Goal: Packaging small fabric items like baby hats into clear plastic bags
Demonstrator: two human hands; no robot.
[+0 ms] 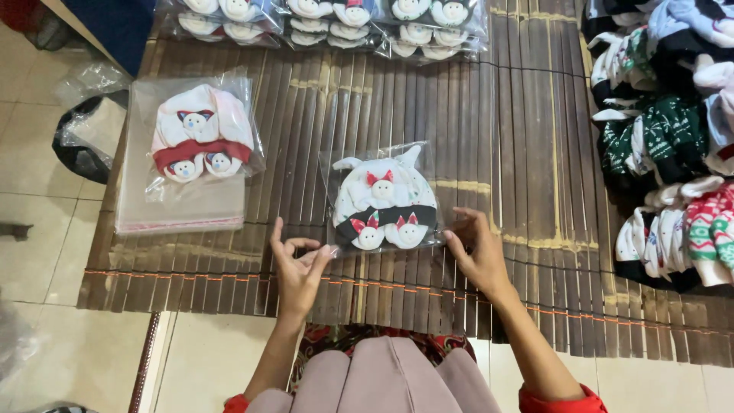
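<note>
The clear bag with the white baby hat set and black band (384,200) is lying flat on the dark slatted bamboo mat (505,145), and I am pinching its lower right corner with my right hand (475,248) while my left hand (297,264) is nipping its lower left corner between thumb and fingertips. Left of that bag a pink-and-red set is sitting on a stack of empty clear bags (187,157), beyond it a row of packed bags (336,23) is lining the mat's far edge, and to its right loose patterned garments (673,138) are piling up.
</note>
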